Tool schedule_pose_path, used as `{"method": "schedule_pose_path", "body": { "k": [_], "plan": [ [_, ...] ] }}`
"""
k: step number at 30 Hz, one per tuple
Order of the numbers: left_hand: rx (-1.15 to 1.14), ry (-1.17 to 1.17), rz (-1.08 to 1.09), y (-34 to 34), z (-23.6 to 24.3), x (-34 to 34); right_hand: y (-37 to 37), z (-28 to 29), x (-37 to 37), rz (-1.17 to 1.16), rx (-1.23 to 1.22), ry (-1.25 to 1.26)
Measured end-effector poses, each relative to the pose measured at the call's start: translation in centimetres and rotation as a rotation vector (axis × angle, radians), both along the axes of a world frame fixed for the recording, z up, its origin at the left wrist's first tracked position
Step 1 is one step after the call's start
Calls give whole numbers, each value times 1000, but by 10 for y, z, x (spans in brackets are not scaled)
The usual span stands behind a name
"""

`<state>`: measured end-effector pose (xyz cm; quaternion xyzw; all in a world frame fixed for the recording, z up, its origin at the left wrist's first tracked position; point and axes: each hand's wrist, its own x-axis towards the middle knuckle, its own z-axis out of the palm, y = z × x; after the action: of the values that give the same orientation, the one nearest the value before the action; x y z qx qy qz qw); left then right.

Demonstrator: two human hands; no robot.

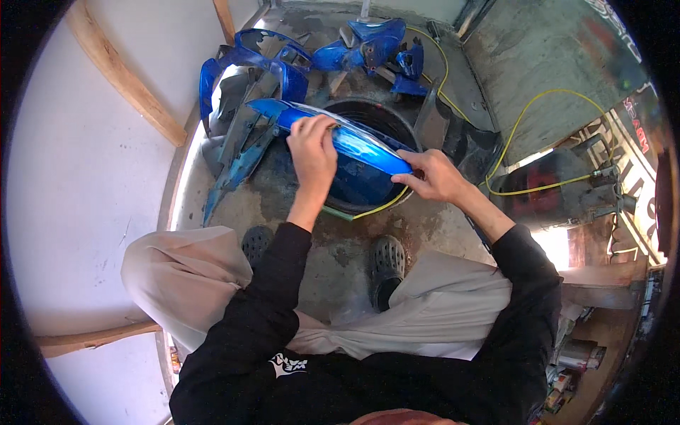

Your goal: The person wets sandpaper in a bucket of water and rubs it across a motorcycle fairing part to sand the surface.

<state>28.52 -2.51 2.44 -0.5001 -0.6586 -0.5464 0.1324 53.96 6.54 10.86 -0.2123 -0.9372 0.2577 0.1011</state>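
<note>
A glossy blue motorcycle body panel (372,151), long and tapered, is held slantwise above a round black tub (382,108). My left hand (312,152) has its fingers curled over the panel's upper edge, left of its middle. Whether anything small lies under those fingers is hidden. At the panel's right end, my right hand (433,175) pinches it between thumb and fingers. Dark bluish water (354,185) shows in the tub below, partly covered by the panel.
More blue body panels (261,51) lie at the back, with a blue cluster (375,48) beside them. A worn blue panel (244,166) leans left of the tub; dark panels (464,138) lie right. A yellow hose (511,140) loops towards a dark tank (545,193). A white wall (85,191) stands left.
</note>
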Motion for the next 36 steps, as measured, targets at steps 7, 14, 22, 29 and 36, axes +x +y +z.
{"method": "schedule_pose_path", "body": {
  "k": [7,14,22,29,36],
  "plan": [
    [60,40,-353,-16,11,97,8,-10,11,0,39,18],
    [0,73,-41,-1,-5,19,0,-3,3,15,38,-7],
    [60,74,-246,-6,7,51,3,-7,13,-33,-9,31],
    [91,9,-186,-10,-1,57,4,-5,8,-12,-19,4],
    [59,20,-103,-3,-6,31,6,-9,9,-47,-1,73]
  ]
}}
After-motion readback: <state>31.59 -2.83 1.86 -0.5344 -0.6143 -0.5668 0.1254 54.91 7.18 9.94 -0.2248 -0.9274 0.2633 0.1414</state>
